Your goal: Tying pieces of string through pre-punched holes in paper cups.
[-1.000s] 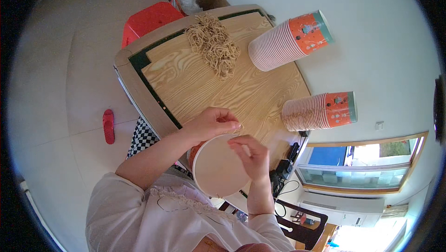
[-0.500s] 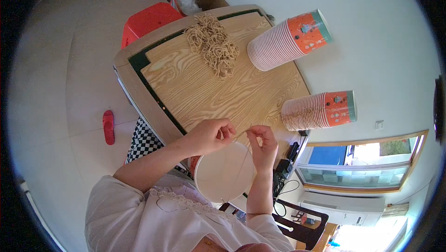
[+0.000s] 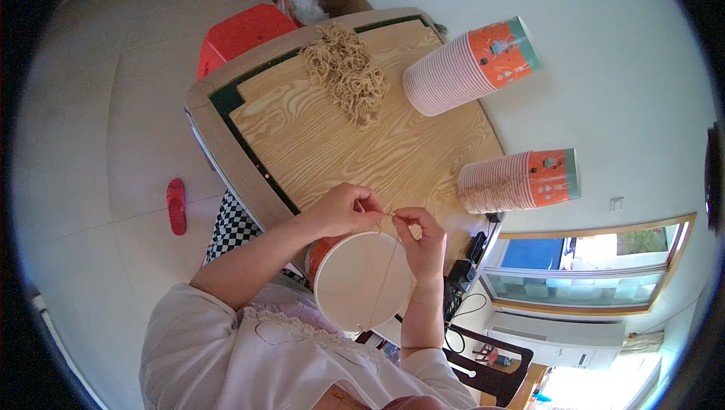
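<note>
A white-lined paper bucket [image 3: 349,283] with an orange outside stands in front of my body, its open mouth facing up toward me. Thin tan string [image 3: 386,274] crosses that mouth from the near rim to the far rim. Just above the far rim, my left hand [image 3: 341,211] pinches the string between thumb and fingers. My right hand [image 3: 423,245] pinches it too, fingertips almost touching those of the left. The exact loop or knot between the fingers is too small to make out.
A tangled heap of tan strings [image 3: 349,78] lies on the wood-grain tabletop [image 3: 362,157]. Two stacks of nested paper buckets, one farther back [image 3: 453,70] and one at the right [image 3: 498,182], stand along the wall. Black cables and adapters [image 3: 459,272] sit right of my right hand.
My left hand has shifted slightly up and my right hand slightly left, bringing the fingertips closer together. The bucket has moved a little, showing more of its orange side.
</note>
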### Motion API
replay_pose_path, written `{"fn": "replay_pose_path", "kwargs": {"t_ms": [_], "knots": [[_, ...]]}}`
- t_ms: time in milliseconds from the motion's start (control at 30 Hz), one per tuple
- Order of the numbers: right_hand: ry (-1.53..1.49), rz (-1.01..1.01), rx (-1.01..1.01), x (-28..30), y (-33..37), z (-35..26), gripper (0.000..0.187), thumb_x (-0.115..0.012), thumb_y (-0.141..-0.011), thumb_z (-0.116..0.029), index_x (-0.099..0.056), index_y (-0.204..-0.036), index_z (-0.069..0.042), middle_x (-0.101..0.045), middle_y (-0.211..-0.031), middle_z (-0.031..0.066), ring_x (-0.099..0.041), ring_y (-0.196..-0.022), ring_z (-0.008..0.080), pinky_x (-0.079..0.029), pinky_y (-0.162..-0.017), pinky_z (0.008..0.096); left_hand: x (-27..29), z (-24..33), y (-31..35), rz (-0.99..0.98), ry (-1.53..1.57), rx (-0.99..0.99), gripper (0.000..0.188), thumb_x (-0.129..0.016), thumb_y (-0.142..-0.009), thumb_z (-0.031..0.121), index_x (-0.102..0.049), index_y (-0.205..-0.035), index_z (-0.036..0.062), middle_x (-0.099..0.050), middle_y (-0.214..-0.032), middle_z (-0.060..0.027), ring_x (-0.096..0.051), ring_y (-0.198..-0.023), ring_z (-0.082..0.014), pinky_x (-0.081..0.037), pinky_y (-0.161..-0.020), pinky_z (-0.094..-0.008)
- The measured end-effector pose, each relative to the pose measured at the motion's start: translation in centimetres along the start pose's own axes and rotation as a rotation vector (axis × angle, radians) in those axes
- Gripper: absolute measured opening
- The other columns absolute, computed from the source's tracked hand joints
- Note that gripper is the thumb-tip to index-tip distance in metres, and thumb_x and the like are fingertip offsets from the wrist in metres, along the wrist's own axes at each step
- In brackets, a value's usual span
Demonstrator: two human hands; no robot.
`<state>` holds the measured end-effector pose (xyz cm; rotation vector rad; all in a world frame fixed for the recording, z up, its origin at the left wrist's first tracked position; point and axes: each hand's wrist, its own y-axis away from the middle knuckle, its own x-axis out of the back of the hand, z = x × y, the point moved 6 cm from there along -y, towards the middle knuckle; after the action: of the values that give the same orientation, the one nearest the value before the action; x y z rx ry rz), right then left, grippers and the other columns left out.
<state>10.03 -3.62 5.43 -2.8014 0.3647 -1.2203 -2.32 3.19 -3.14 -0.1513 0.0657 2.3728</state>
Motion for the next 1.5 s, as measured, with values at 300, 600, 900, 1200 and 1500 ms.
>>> {"fn": "replay_pose_path", "kwargs": {"t_ms": [300,600,900,1200,1500], "knots": [[-0.008,-0.024,0.018,-0.4,-0.1,-1.0,0.012,-0.065,-0.077,0.002,-0.062,-0.089,0.0,-0.063,-0.08,0.0033,-0.057,-0.077,0.0094,-0.045,-0.073,0.0226,-0.7,-0.6,-0.7,-0.034,0.128,0.05,0.018,-0.065,-0.077,0.016,-0.064,-0.088,0.0016,-0.065,-0.076,-0.0052,-0.058,-0.068,-0.0102,-0.047,-0.061,-0.0262],[-0.065,0.023,0.003,1.3,0.5,-0.2,0.014,-0.064,-0.076,0.005,-0.06,-0.089,-0.001,-0.062,-0.083,0.0042,-0.058,-0.078,0.0113,-0.046,-0.073,0.0241,-0.5,0.3,0.4,-0.172,0.036,0.061,0.021,-0.066,-0.076,0.019,-0.063,-0.087,0.0018,-0.064,-0.078,-0.0054,-0.059,-0.072,-0.0116,-0.048,-0.067,-0.0273],[-0.105,0.036,-0.068,3.1,1.0,0.9,0.015,-0.061,-0.077,0.009,-0.059,-0.089,0.0,-0.059,-0.085,0.0017,-0.055,-0.082,0.0088,-0.044,-0.076,0.0217,-0.1,0.9,1.4,-0.21,0.015,0.04,0.023,-0.066,-0.081,0.026,-0.063,-0.089,0.0054,-0.062,-0.079,-0.0021,-0.057,-0.074,-0.01,-0.047,-0.069,-0.0266],[-0.244,0.117,-0.064,3.6,1.0,1.4,0.014,-0.061,-0.079,0.007,-0.061,-0.091,0.0,-0.06,-0.085,0.0025,-0.056,-0.08,0.0097,-0.045,-0.074,0.0228,0.0,3.0,3.2,-0.109,-0.21,0.013,0.023,-0.069,-0.076,0.023,-0.063,-0.088,0.0048,-0.064,-0.078,-0.0058,-0.058,-0.065,-0.0126,-0.047,-0.06,-0.0267],[-0.251,0.056,-0.022,2.8,0.7,1.2,0.013,-0.06,-0.08,0.005,-0.06,-0.092,0.001,-0.06,-0.087,0.0039,-0.057,-0.082,0.0112,-0.045,-0.077,0.0235,-1.4,1.2,0.0,-0.185,-0.069,0.103,0.022,-0.068,-0.077,0.022,-0.065,-0.088,0.0028,-0.065,-0.078,-0.006,-0.059,-0.068,-0.0117,-0.048,-0.063,-0.028]]}}
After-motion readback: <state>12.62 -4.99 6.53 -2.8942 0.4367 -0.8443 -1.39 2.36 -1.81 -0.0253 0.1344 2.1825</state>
